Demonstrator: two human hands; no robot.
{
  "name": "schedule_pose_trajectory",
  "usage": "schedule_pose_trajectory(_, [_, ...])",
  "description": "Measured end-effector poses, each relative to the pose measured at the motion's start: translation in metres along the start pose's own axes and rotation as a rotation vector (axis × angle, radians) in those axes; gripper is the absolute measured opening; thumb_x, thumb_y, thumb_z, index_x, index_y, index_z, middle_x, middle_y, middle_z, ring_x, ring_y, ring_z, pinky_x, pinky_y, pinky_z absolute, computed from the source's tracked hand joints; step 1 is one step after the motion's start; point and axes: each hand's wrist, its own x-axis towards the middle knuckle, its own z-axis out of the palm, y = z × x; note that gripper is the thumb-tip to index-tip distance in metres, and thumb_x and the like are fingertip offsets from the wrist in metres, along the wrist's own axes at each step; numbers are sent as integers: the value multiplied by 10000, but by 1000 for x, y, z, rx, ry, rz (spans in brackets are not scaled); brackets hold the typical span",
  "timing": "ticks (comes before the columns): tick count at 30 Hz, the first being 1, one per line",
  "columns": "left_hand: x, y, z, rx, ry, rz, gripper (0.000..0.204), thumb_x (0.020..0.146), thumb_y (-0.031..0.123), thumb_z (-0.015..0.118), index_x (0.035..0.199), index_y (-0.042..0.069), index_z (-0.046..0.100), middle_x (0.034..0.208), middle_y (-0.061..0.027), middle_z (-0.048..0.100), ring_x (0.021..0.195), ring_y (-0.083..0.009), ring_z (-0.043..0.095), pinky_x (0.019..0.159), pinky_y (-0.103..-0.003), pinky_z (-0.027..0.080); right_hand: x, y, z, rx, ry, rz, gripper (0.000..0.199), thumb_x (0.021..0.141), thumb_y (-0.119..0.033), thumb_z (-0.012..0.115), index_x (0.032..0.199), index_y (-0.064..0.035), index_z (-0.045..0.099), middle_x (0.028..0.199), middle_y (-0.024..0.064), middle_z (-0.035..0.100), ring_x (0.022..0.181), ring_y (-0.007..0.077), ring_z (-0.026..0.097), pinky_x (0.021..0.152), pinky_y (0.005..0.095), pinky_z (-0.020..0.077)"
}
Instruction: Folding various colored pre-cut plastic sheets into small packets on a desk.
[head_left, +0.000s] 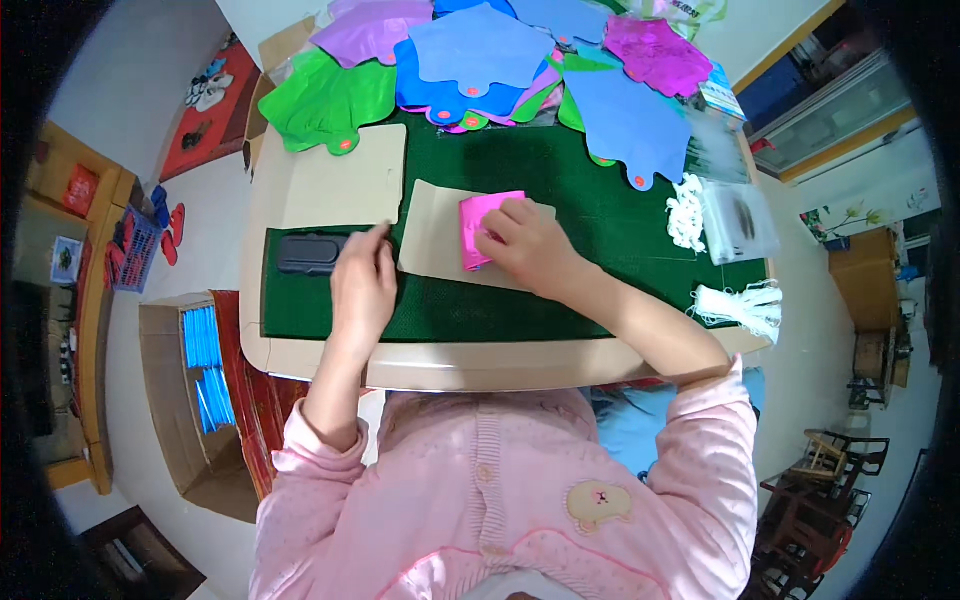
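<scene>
R hand [528,247] presses pink sheet [478,226]

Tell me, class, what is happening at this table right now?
A person in a pink top presses the right hand on a folded pink foil piece lying on a tan cardboard sheet. The left hand holds that sheet's edge on the green mat. Coloured foil shapes lie stacked beyond.

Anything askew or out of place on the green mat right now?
Nothing is spilled or damaged. The cardboard sheet under the pink piece lies slightly skewed to the mat's edges, and the coloured shapes overlap loosely.
</scene>
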Motion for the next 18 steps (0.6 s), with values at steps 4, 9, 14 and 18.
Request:
schedule_pose_trajectory(4, [-1, 7, 10, -167, -101, -87, 215, 826, -14, 489, 1004, -10, 610, 782, -168, 574, 725, -317, 587, 675, -362, 470, 8, -6, 22, 32, 17, 16, 195, 658, -117, 591, 845, -75, 555, 837, 62, 492, 803, 231, 508, 671, 351, 437])
schedule_pose_trajectory(9, [-4, 12, 16, -163, -208, 99, 240, 799, -16, 531, 1022, 5, 618, 806, -140, 550, 752, -282, 567, 675, -364, 464, 12, -10, 31, 73, 33, 33, 174, 665, -139, 597, 820, -72, 557, 849, 63, 498, 826, 235, 517, 708, 360, 444])
schedule_pose_trajectory(14, [-4, 23, 19, 161, -241, 203, 202, 798, 79, 605, 994, 45, 634, 908, -128, 531, 836, -294, 539, 703, -388, 465, 10, -1, -2, 268, -20, 180, 209, 765, -131, 633, 963, -71, 605, 924, 96, 533, 876, 281, 522, 790, 391, 443])
schedule_pose_trajectory(18, [-2, 13, 34, 166, -111, 263, 205, 790, 112, 631, 991, 68, 638, 988, -146, 537, 887, -306, 538, 706, -395, 465, -14, 7, -19, 419, -108, 300, 268, 785, -92, 639, 1052, -93, 609, 990, 113, 536, 901, 296, 515, 793, 393, 437])
